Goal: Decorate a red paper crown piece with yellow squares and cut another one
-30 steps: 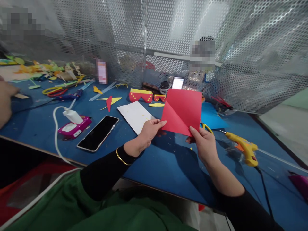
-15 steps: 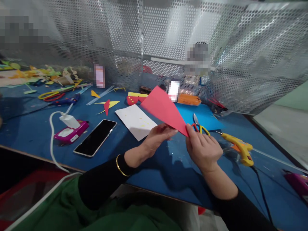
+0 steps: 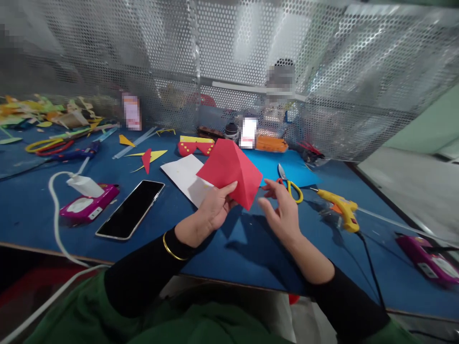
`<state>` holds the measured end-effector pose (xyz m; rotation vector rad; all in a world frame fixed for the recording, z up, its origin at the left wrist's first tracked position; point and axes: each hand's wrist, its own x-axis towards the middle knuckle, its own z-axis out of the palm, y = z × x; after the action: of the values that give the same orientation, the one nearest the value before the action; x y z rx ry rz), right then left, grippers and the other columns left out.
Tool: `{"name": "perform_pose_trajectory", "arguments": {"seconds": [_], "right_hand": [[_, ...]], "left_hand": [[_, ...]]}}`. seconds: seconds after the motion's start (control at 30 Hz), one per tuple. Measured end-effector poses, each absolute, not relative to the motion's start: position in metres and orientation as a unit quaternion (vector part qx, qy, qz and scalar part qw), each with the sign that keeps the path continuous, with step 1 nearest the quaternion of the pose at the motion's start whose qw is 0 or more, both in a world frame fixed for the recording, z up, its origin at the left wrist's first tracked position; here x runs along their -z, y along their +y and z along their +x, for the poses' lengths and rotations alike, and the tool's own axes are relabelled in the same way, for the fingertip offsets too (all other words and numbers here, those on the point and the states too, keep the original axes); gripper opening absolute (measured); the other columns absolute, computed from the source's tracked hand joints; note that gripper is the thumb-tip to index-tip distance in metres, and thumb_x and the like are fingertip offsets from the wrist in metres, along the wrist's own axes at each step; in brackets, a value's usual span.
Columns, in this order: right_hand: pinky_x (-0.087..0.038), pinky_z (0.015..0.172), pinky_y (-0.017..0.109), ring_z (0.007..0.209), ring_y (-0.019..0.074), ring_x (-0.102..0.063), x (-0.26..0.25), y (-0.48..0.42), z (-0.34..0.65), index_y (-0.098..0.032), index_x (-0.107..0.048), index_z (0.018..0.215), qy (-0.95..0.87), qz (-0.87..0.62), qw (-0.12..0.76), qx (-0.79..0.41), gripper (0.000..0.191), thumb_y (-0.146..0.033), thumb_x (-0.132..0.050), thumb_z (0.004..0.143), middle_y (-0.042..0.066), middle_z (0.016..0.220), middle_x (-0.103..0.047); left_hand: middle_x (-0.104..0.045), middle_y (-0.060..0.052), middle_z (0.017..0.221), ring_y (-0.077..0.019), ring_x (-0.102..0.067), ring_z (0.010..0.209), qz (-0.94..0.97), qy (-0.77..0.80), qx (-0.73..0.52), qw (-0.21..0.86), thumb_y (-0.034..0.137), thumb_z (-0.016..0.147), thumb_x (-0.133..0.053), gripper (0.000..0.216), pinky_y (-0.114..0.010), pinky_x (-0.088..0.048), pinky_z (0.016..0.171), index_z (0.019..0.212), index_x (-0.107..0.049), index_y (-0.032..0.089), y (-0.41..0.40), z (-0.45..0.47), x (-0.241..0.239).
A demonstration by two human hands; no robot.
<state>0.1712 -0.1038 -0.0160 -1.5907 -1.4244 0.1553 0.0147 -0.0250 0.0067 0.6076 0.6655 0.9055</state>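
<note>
My left hand [image 3: 214,210] pinches the lower edge of a folded red paper sheet [image 3: 229,171] and holds it above the blue table [image 3: 233,239]. Just to the right of the paper is my right hand [image 3: 281,210], fingers spread and loosely curled, holding nothing. A white paper sheet [image 3: 184,176] lies on the table behind the red one. Yellow-handled scissors [image 3: 289,182] rest just beyond my right hand.
A black phone [image 3: 131,209] and a pink case with a white charger [image 3: 86,203] lie at left. A yellow glue gun [image 3: 339,209] with its cord sits at right, a blue sheet [image 3: 283,167] behind. Paper scraps litter the far left; perforated metal screens wall the back.
My right hand let go of the red paper and opened beside it. The paper was turned and refolded in my left hand. The view shifted a little to the right.
</note>
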Motion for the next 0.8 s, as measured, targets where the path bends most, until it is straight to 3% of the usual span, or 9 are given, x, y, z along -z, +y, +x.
{"name": "perform_pose_trajectory", "arguments": {"seconds": [0.1,0.2,0.37,0.47,0.53,0.67,0.8], "right_hand": [[-0.056,0.067,0.036,0.073,0.0212,-0.071,0.023,-0.094,0.172,-0.013,-0.060,0.127,-0.551,-0.667,0.482,-0.139,0.065,-0.066,-0.040,0.095,0.010,0.088,-0.075],[-0.057,0.066,0.032,0.067,0.0190,-0.071,0.026,-0.088,0.176,-0.013,-0.059,0.128,-0.560,-0.672,0.453,-0.172,0.063,-0.063,-0.044,0.094,0.005,0.077,-0.074],[-0.054,0.087,0.037,0.096,0.0235,-0.071,0.018,-0.087,0.202,-0.019,-0.063,0.128,-0.545,-0.746,0.371,-0.094,0.044,-0.045,-0.050,0.095,0.010,0.106,-0.074],[-0.048,0.097,0.045,0.115,0.0326,-0.063,0.016,-0.086,0.225,-0.011,-0.066,0.119,-0.499,-0.822,0.274,-0.027,0.034,-0.032,-0.058,0.093,0.022,0.120,-0.066],[-0.049,0.098,0.047,0.116,0.0318,-0.062,0.017,-0.083,0.237,-0.009,-0.065,0.119,-0.464,-0.861,0.206,-0.008,0.034,-0.031,-0.062,0.094,0.022,0.124,-0.064],[-0.056,0.094,0.046,0.111,0.0237,-0.064,0.020,-0.070,0.251,-0.017,-0.061,0.128,-0.419,-0.902,0.100,-0.017,0.040,-0.040,-0.065,0.096,0.011,0.130,-0.063],[-0.057,0.092,0.045,0.110,0.0235,-0.065,0.014,-0.055,0.260,-0.017,-0.061,0.129,-0.402,-0.913,0.037,-0.052,0.040,-0.039,-0.065,0.096,0.011,0.130,-0.063]], "left_hand": [[-0.079,-0.003,0.094,-0.0160,-0.073,0.076,0.288,0.293,-0.411,0.814,0.010,0.086,-0.069,0.023,-0.027,-0.059,0.068,0.107,-0.071,0.019,-0.024,0.015,-0.004],[-0.079,-0.006,0.094,-0.0155,-0.073,0.073,0.321,0.298,-0.376,0.817,0.011,0.083,-0.074,0.020,-0.028,-0.060,0.066,0.103,-0.072,0.016,-0.025,0.016,-0.001],[-0.075,-0.004,0.081,-0.0116,-0.068,0.061,0.341,0.350,-0.372,0.789,0.015,0.080,-0.080,0.013,-0.023,-0.056,0.056,0.090,-0.072,0.014,-0.021,0.013,-0.002],[-0.074,-0.002,0.078,-0.0107,-0.067,0.060,0.333,0.348,-0.385,0.788,0.014,0.079,-0.080,0.012,-0.021,-0.055,0.054,0.087,-0.071,0.015,-0.018,0.011,-0.002],[-0.075,-0.003,0.080,-0.0111,-0.068,0.060,0.328,0.346,-0.388,0.789,0.013,0.080,-0.079,0.011,-0.022,-0.056,0.055,0.086,-0.071,0.015,-0.017,0.011,-0.002],[-0.075,-0.004,0.081,-0.0122,-0.069,0.062,0.325,0.341,-0.391,0.791,0.013,0.081,-0.077,0.009,-0.024,-0.058,0.058,0.088,-0.070,0.014,-0.017,0.012,-0.001],[-0.076,-0.004,0.084,-0.0128,-0.070,0.064,0.330,0.333,-0.393,0.791,0.014,0.081,-0.078,0.013,-0.025,-0.058,0.059,0.091,-0.070,0.015,-0.017,0.011,-0.001]]}}
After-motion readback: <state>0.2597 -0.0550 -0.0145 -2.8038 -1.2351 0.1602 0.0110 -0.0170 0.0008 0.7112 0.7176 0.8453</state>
